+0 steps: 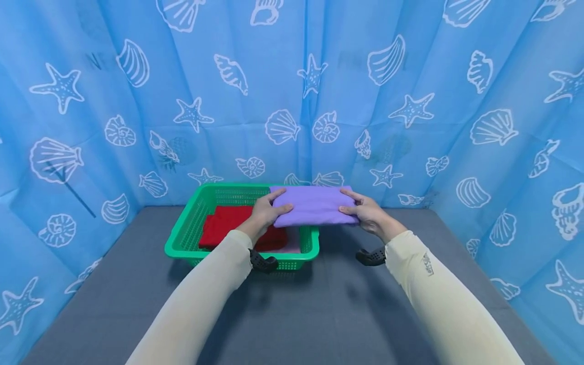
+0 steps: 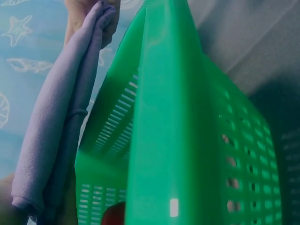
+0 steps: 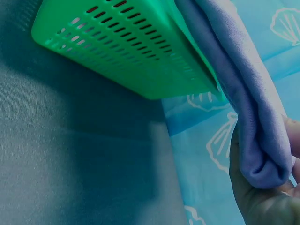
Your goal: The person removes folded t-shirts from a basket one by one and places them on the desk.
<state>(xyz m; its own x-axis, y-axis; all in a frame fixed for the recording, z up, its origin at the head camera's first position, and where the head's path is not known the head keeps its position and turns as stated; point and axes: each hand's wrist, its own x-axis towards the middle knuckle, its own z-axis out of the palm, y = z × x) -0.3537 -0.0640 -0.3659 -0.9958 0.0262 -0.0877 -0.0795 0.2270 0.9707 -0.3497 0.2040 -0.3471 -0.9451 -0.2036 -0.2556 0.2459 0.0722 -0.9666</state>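
Both hands hold up a folded purple cloth [image 1: 315,205] by its two ends, at the right side of a green plastic basket [image 1: 182,228]. The left hand [image 1: 265,210] pinches the left end, thumb on top, over the basket's right part. On the other end, the right hand [image 1: 370,215] grips with its thumb on top, beyond the basket's right rim. In the right wrist view the purple cloth [image 3: 248,89] shows thick folded layers. Inside the basket lies a folded red cloth [image 1: 223,223], partly hidden by the left arm, above a pale pink cloth [image 1: 292,241].
The basket stands on a grey table [image 1: 319,314] towards the back. A blue curtain [image 1: 283,86] with white shells and starfish hangs behind and along both sides. Black wrist straps [image 1: 371,257] sit over the pale sleeves.
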